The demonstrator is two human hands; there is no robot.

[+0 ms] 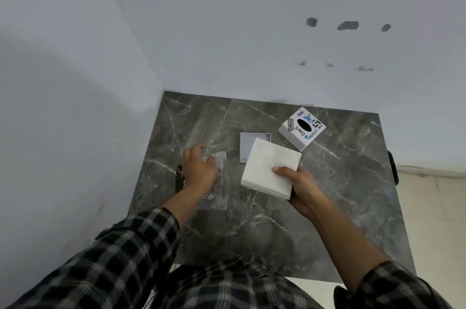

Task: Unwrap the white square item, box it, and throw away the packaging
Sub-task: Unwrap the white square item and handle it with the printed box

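Observation:
My right hand (300, 189) grips a white square stack of tissues (271, 167) by its near right corner and holds it above the table. Behind the stack lies a shallow grey square tray (248, 143), partly covered by it. A white box with stickers and an oval hole (302, 128) stands at the back right. My left hand (199, 170) is blurred, fingers spread, over a clear plastic wrapper (219, 180) that lies flat on the table; I cannot tell whether the hand grips it.
The dark marble table (340, 195) sits in a corner between white walls. A dark strip with print (180, 180) lies under my left wrist at the table's left edge. A black object (393, 167) hangs off the right edge.

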